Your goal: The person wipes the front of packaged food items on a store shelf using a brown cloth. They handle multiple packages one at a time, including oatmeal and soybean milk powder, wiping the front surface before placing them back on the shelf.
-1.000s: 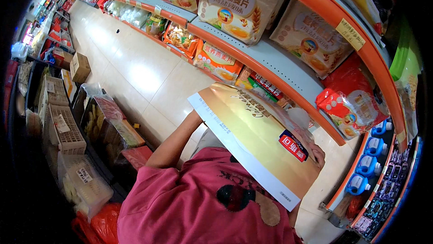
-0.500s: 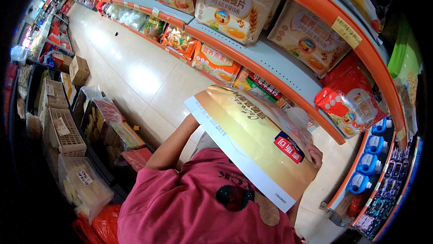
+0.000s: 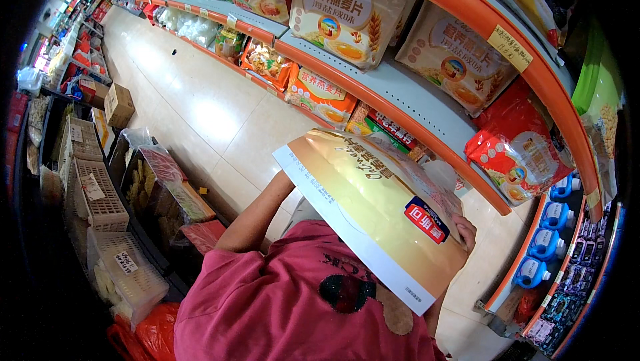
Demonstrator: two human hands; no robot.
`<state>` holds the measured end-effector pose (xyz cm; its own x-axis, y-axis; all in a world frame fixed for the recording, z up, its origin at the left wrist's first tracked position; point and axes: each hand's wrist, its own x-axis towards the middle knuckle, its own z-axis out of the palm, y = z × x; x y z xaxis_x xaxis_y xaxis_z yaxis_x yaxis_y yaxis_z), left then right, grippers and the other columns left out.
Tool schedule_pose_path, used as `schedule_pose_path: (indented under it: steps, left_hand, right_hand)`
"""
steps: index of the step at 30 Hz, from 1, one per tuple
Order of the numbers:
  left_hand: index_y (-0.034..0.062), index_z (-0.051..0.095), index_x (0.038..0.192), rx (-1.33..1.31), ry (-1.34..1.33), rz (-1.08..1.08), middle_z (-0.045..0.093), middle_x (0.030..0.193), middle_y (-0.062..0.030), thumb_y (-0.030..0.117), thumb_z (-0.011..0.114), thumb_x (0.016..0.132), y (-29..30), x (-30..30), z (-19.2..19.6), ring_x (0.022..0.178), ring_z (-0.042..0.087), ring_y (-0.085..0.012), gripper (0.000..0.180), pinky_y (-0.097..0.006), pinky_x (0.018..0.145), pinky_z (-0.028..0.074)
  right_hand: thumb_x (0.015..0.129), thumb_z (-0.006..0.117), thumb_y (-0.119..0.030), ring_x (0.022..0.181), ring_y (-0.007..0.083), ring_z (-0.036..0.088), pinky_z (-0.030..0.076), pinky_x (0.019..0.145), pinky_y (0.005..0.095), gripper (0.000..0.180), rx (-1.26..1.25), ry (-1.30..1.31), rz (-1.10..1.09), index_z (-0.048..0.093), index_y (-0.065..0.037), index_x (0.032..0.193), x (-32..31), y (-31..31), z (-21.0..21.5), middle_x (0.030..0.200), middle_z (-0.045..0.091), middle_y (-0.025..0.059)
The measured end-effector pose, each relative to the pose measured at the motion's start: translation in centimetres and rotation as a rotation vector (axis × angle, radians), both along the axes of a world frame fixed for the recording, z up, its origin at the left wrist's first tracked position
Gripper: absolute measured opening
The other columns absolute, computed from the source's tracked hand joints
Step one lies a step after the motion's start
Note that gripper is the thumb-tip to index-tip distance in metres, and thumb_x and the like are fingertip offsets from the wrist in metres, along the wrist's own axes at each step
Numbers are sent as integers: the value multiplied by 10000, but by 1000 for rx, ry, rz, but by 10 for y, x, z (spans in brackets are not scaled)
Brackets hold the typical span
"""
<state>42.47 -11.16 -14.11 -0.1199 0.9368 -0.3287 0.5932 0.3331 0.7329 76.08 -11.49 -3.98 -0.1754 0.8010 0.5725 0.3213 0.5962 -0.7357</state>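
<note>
A large cream and gold oatmeal bag (image 3: 360, 194), with a white edge strip and a red label, is held tilted in front of my chest. My right hand (image 3: 465, 230) grips its right side, fingers curled over the edge; the rest of that hand is behind the bag. My left forearm (image 3: 257, 211) runs up to the bag's left corner. Behind the bag my left hand is hidden, so its fingers cannot be made out.
Ahead, an orange-edged shelf (image 3: 427, 111) carries cream oatmeal bags (image 3: 347, 14) and a red bag (image 3: 517, 158). Blue bottles (image 3: 543, 244) stand on shelving at right. Plastic baskets (image 3: 100, 194) and a cardboard box (image 3: 119, 105) line the left, beside a tiled floor (image 3: 200, 108).
</note>
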Motion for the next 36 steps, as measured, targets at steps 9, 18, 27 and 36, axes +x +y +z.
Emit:
schedule_pose_path:
  steps: [9,18,27,36]
  left_hand:
    - [-8,525,1045,-2,3,7,560,1024,-161,230,607,710,-2,1,0,918,543,-250,419,-328,792,429]
    - [-9,523,1049,-8,3,10,557,1033,-162,227,606,711,-2,1,0,928,539,-250,421,-328,798,426]
    - [-10,520,1053,-11,5,11,554,1041,-163,224,605,712,-1,2,0,937,535,-250,423,-329,804,423]
    - [-11,518,1058,-9,5,15,551,1049,-165,220,604,712,0,2,1,947,531,-251,425,-330,810,420]
  right_hand:
    - [785,574,-243,960,258,467,381,860,397,424,19,22,-12,366,-71,1113,-1,1,-3,1054,469,145]
    - [815,528,-238,960,249,473,388,854,388,347,1,59,17,390,-70,1086,6,2,-11,1045,470,147]
    - [809,537,-235,953,251,472,393,847,393,350,24,45,24,385,-68,1076,3,3,-6,1042,467,147]
    - [796,559,-214,954,251,471,399,843,388,368,47,0,-6,369,-65,1074,-1,2,-3,1044,468,150]
